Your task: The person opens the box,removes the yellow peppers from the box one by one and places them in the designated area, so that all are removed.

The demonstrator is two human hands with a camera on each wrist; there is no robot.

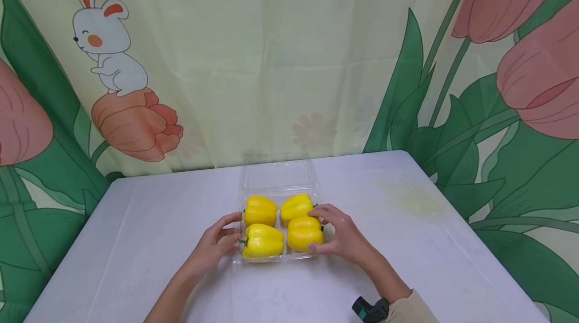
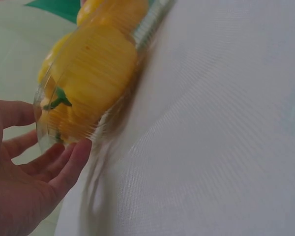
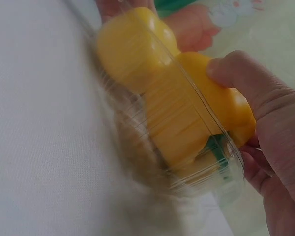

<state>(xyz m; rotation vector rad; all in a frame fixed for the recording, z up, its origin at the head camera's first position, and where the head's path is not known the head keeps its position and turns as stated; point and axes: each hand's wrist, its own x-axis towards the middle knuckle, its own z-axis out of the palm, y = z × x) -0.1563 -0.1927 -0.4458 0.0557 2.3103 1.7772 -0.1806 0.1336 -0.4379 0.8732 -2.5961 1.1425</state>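
Several yellow bell peppers sit in a clear plastic clamshell container [image 1: 298, 256], its lid [image 1: 278, 175] folded back. My right hand [image 1: 346, 235] holds the near right bell pepper [image 1: 304, 234], thumb at its front and fingers at its far side. In the right wrist view, the thumb [image 3: 246, 73] presses on the yellow skin above the container rim. My left hand [image 1: 212, 242] is at the container's left side beside the near left bell pepper [image 1: 264, 241]. Its relaxed fingers [image 2: 71, 169] touch the outer wall in the left wrist view, close to a green stem [image 2: 59, 99].
A white cloth covers the table [image 1: 158, 222], with a faint yellowish stain [image 1: 413, 200] at the right. Behind stands a curtain [image 1: 271, 62] printed with tulips and a rabbit. A dark device [image 1: 373, 309] is strapped on the right wrist by a beige sleeve [image 1: 411, 308].
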